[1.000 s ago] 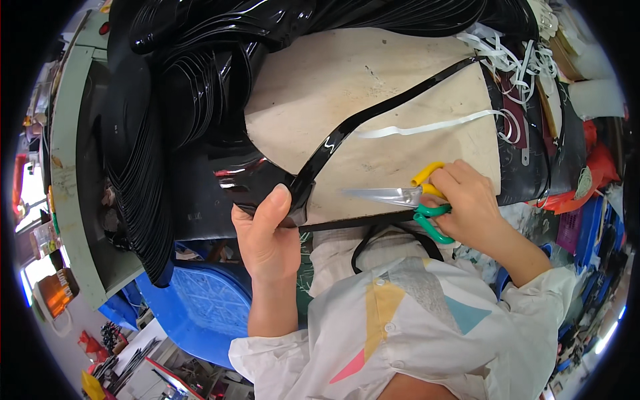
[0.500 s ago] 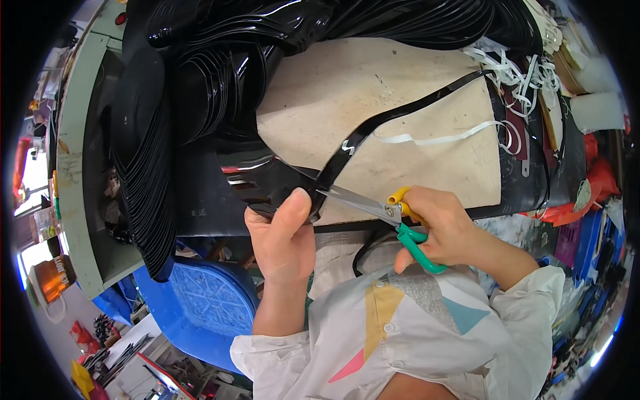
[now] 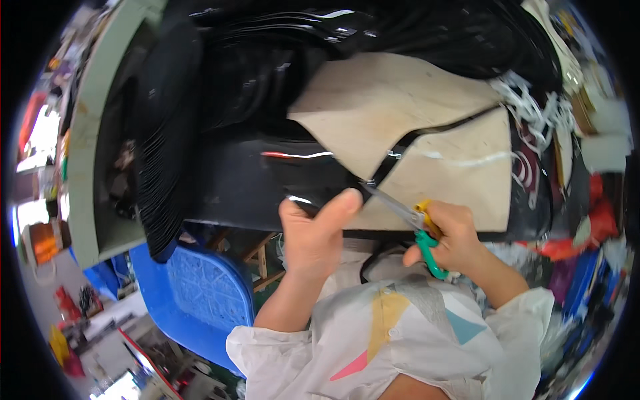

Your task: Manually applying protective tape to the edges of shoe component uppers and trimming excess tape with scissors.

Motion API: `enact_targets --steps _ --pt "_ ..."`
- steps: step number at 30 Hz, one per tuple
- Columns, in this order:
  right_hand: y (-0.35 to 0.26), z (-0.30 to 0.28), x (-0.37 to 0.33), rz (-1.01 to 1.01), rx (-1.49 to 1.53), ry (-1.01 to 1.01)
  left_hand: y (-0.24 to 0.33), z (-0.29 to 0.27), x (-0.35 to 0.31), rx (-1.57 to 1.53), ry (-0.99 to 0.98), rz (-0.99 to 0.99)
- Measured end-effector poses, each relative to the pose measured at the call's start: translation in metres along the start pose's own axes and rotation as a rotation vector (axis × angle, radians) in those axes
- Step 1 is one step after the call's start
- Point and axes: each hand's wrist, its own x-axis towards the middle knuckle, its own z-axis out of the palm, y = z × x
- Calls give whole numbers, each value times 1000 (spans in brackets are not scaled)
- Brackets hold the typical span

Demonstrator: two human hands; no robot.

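My left hand (image 3: 316, 233) grips a glossy black sheet piece (image 3: 310, 173) at its near edge, thumb on top and fingers underneath. In my right hand (image 3: 453, 237) is a pair of scissors (image 3: 395, 203) with one yellow and one green handle loop. Its blades point up and left, and their tips meet the right corner of the black piece, where a narrow black strip (image 3: 405, 142) joins or overlaps it. From there the strip runs to the upper right across a cream board (image 3: 460, 183). Blur hides whether the blades are fully closed.
Stacks of glossy black pieces (image 3: 267, 73) fill the table's back and left. White ribbon scraps (image 3: 533, 110) are heaped at the right, with one white ribbon across the board. Below the table's front edge stands a blue plastic tub (image 3: 200, 287). Red plastic (image 3: 593, 213) hangs at the right.
Both hands, the scissors and the black piece appear farther right, as the whole view has shifted and blurred. The scissor blades look closer together than before.
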Motion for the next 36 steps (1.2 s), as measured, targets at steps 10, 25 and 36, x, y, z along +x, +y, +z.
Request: enact_targets --steps 10,25,36 --pt "-19 -3 13 10 -492 -24 165 -43 88 1755 172 1125" --pt "2 26 99 -401 -436 -226 198 -99 181 1970 2 1187" --pt "-17 -35 93 -365 114 190 85 179 250 1189 -508 877"
